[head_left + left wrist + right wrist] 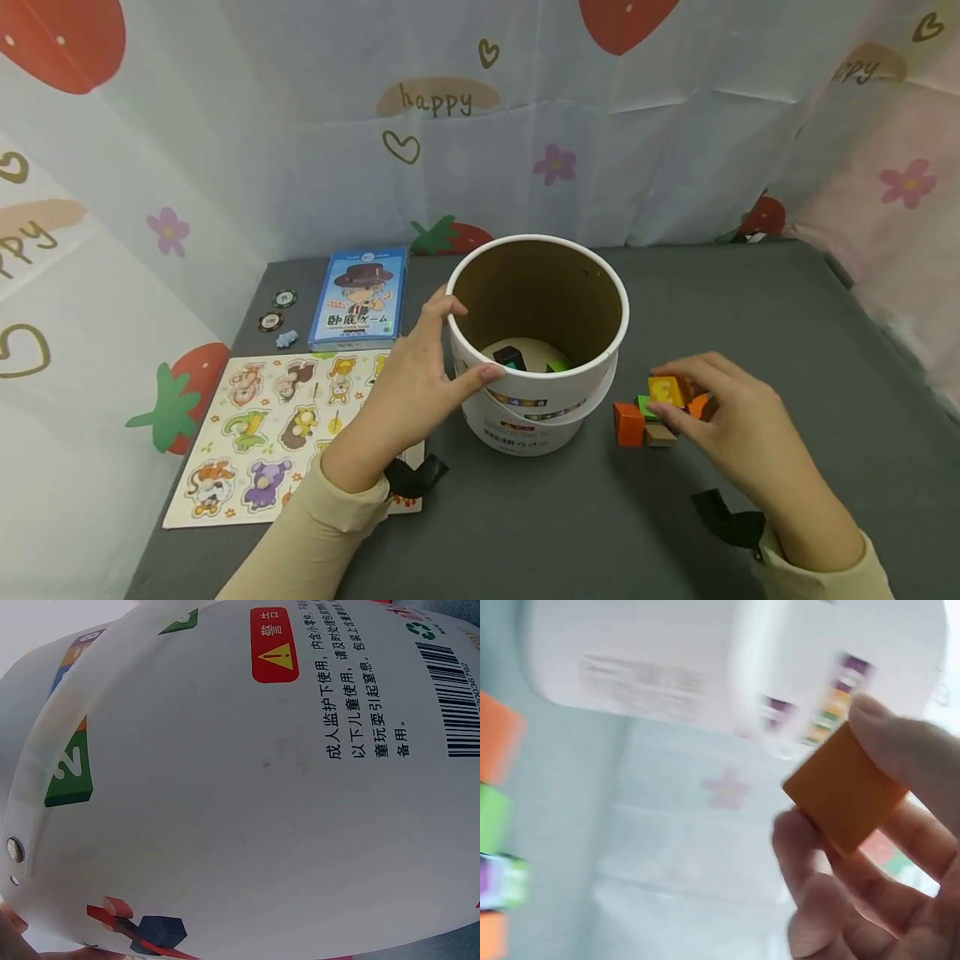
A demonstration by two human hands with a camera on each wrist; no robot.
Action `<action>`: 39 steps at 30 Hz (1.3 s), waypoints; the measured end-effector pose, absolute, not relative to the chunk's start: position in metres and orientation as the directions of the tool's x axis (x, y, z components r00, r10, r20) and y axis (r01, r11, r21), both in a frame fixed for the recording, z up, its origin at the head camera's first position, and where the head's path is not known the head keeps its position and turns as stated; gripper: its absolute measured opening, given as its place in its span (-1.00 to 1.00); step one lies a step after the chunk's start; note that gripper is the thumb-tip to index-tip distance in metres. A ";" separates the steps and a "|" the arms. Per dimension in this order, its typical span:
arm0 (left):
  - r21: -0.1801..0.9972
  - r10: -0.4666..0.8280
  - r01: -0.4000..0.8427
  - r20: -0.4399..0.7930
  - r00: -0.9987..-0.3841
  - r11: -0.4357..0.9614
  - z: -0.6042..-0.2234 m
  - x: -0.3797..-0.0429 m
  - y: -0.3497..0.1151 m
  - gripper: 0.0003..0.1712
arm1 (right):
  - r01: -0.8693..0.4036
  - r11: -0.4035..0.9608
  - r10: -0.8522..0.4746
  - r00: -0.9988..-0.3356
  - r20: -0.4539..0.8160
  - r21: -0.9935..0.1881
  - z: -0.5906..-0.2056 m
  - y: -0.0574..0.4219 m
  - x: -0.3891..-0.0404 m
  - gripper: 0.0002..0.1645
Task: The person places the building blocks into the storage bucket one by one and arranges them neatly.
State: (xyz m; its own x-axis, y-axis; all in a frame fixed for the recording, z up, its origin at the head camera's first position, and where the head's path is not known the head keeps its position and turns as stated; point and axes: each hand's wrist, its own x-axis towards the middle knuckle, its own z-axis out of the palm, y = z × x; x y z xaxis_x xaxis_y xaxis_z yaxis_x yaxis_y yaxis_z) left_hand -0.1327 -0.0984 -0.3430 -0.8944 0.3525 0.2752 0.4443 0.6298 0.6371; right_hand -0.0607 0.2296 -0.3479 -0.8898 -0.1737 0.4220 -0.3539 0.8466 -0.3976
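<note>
A white bucket (517, 412) stands upright on the grey table, its printed side filling the left wrist view. My left hand (408, 383) holds its rim at the left, thumb toward the front. Inside, a black block (510, 358) and part of a green block (557, 365) lie on the bottom. Right of the bucket, my right hand (731, 408) pinches a yellow-orange block (846, 787) between thumb and fingers, above a small group of blocks. An orange block (628, 425) and a tan block (660, 435) show there; others are partly hidden behind the hand.
On the left lies an animal puzzle board (225, 379), partly under my left arm. Behind it are a blue card box (360, 300), two poker chips (272, 322) and a small light-blue figure (287, 339). A printed cloth (337, 167) hangs along the table's back.
</note>
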 end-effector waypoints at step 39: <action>0.629 0.353 0.450 0.282 -0.892 0.634 -0.347 -0.130 -0.096 -0.15 | -0.611 0.714 -0.318 -0.717 0.620 -0.340 -0.281 0.175 -0.116 -0.76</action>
State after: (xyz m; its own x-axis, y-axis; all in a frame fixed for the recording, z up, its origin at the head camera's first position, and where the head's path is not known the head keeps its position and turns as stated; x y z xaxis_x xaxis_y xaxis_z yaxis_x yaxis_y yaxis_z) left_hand -0.1297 -0.0960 -0.3467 -0.8920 0.3531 0.2824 0.4501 0.6343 0.6286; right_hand -0.1161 0.1750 -0.2814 -0.7171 -0.3183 0.6201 -0.6114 0.7145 -0.3403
